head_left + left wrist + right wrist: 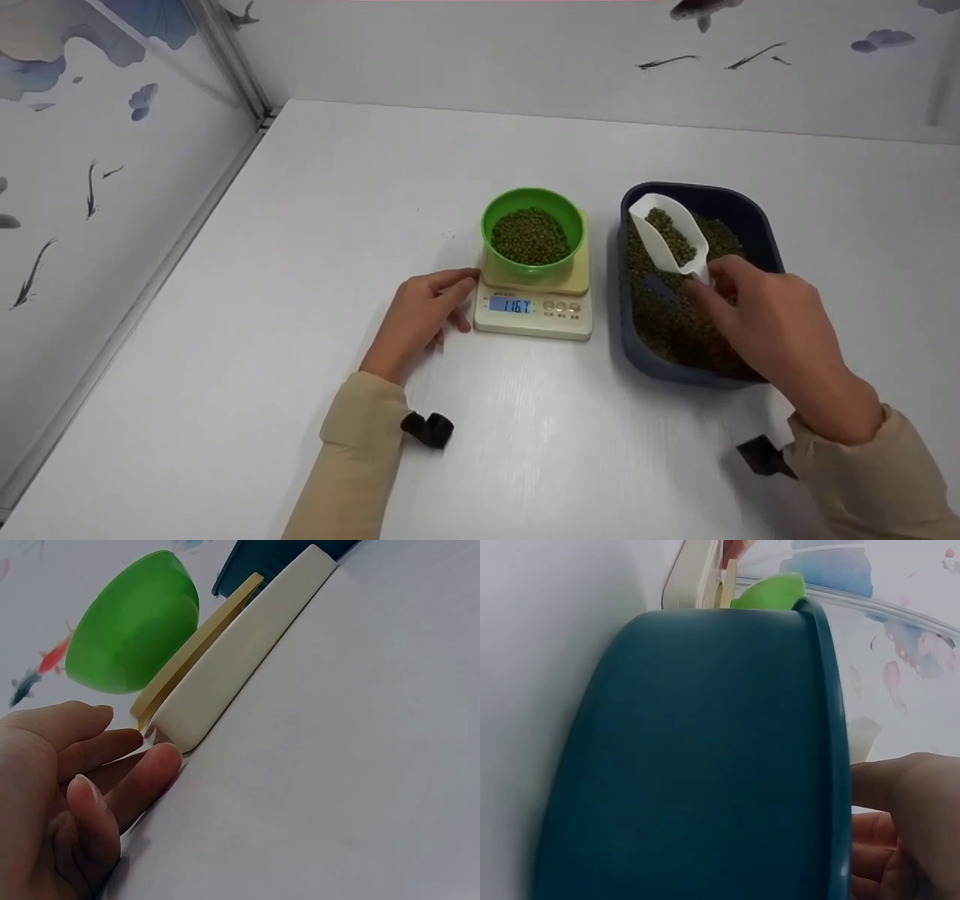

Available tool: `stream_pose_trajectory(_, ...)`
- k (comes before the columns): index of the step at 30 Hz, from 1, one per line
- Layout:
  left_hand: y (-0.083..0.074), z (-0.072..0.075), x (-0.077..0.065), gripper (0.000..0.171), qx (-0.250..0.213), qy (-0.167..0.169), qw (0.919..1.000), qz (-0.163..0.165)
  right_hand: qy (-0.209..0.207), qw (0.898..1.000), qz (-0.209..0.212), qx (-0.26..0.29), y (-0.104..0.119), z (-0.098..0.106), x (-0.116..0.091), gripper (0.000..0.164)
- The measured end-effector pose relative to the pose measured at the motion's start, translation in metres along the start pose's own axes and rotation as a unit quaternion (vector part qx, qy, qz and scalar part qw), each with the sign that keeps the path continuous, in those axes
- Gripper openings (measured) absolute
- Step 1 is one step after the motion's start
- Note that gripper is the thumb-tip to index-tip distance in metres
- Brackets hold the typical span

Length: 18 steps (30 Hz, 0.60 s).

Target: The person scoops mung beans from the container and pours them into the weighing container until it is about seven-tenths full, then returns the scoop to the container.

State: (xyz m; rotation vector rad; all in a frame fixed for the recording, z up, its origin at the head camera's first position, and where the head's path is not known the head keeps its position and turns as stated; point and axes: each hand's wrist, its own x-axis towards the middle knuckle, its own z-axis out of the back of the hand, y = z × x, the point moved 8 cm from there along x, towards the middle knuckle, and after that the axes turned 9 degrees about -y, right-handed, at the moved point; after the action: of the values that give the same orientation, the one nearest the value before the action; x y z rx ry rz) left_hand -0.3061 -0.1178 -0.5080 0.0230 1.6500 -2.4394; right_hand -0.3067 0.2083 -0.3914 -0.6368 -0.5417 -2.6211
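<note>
My right hand pinches the handle of a white scoop that carries green mung beans. Scoop and hand are over a dark blue tub holding more beans. In the right wrist view the tub's wall hides most of the scoop. A kitchen scale reads 116.7, and on its platform stands a green bowl with beans inside. Beside the scale's left edge is my left hand, fingers loosely bent, fingertips at the scale's corner in the left wrist view; it grips nothing.
All of this stands on a white table. A patterned wall panel borders it on the left, another panel at the back. The tub stands a short gap right of the scale. Small black devices sit at both wrists.
</note>
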Motion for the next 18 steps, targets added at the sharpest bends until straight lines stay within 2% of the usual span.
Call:
stream_pose_trajectory(10, 0.0, -0.001, 0.0, 0.031, -0.01, -0.005, 0.9999, -0.005, 0.014, 0.998, 0.04, -0.038, 0.024, 0.013, 0.023, 0.021)
stream_pose_trajectory(18, -0.003, -0.001, 0.0, 0.029, -0.025, -0.001, 0.9997, -0.001, 0.026, 0.996, 0.065, -0.057, 0.042, 0.012, 0.043, 0.021)
